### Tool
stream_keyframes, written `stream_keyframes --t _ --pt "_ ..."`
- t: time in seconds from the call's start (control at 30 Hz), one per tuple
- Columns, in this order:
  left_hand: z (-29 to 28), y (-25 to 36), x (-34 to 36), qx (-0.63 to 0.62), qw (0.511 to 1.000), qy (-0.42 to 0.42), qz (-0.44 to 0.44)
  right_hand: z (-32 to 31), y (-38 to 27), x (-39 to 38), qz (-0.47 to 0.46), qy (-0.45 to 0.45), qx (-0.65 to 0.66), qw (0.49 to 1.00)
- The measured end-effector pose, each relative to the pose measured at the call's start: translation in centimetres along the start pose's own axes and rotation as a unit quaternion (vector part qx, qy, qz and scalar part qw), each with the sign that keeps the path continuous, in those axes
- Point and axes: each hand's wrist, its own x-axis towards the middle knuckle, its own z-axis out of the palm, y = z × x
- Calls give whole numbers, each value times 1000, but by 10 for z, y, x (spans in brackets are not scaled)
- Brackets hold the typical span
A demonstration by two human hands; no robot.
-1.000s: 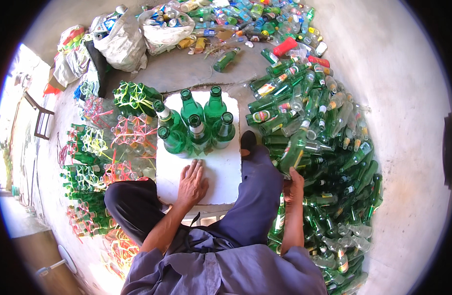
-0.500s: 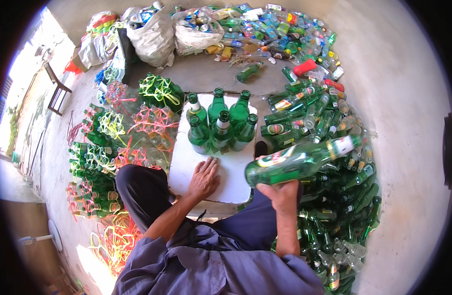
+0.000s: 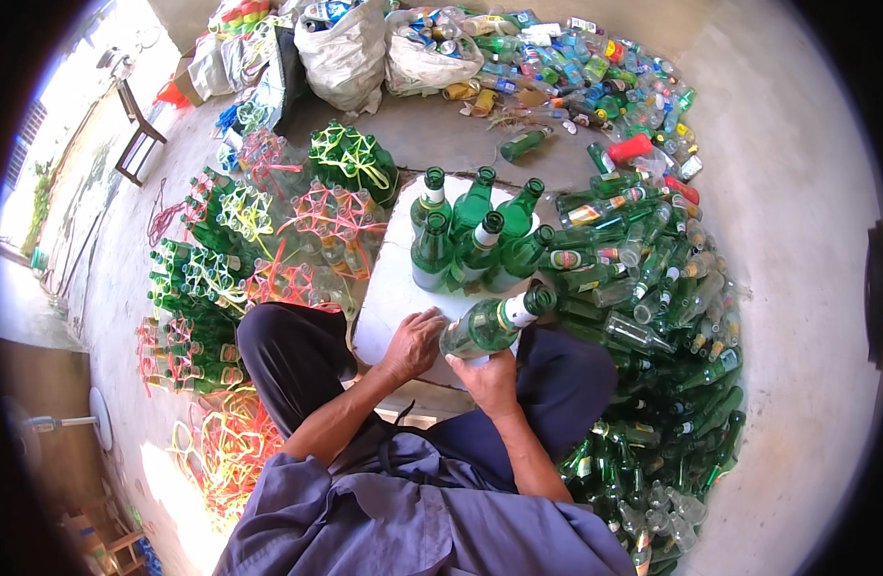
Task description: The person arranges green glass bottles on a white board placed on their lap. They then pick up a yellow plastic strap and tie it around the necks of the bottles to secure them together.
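My right hand [image 3: 483,382] grips a green glass bottle [image 3: 475,329] with a white neck label, tilted with its mouth to the right, above the near part of the white board [image 3: 384,302]. My left hand [image 3: 413,341] rests open on the board, fingers slightly bent, just left of that bottle's base. Six green bottles [image 3: 432,250] stand upright in a cluster on the far part of the board, some with white labels on their necks. My legs in dark trousers are bent on either side of the board.
Bottle bundles tied with straps [image 3: 202,278] line the left, above loose pink and yellow straps [image 3: 226,451]. A pile of loose bottles [image 3: 691,365] fills the right. Sacks [image 3: 341,62] and plastic bottles [image 3: 595,77] lie along the back. A chair [image 3: 134,149] stands far left.
My right hand has lifted the bottle from the right pile and brought it leftward over the board, close to my left hand, which stayed on the board. The view has shifted.
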Motion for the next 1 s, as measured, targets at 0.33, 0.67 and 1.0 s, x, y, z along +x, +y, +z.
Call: stream_keyframes --t 0.33,0.67,1.0 --pt "-52 54 -1 -246 955 93 -135 21 25 1 38 -10 -65 997" --pt "-56 65 4 -154 977 67 -134 29 18 6 -18 -33 -89 995" --pt "-68 47 11 -54 981 130 -133 39 31 4 44 -90 -220 970"
